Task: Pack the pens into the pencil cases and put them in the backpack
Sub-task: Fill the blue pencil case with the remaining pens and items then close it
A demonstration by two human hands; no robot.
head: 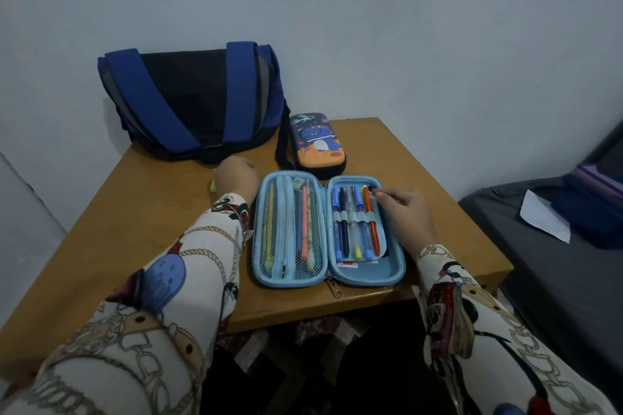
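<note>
A light blue pencil case [365, 274] lies open flat near the table's front edge. Its left half has mesh pockets with pencils [305, 222]. Its right half holds several pens [350, 219] under elastic loops. My right hand [406, 209] rests at the case's right rim and pinches the top of a black pen [371, 189] in the rightmost loop. My left hand [236, 177] lies left of the case with its fingers curled over a green pen [213, 185], only the tip showing. A closed dinosaur-print pencil case [318, 141] sits behind. The blue and black backpack [192, 101] stands at the back left.
The wooden table [141, 219] stands in a corner against pale walls. A dark strap [282, 145] from the backpack lies beside the dinosaur case. To the right is a dark bed [556, 280] with a white paper [542, 221] on it.
</note>
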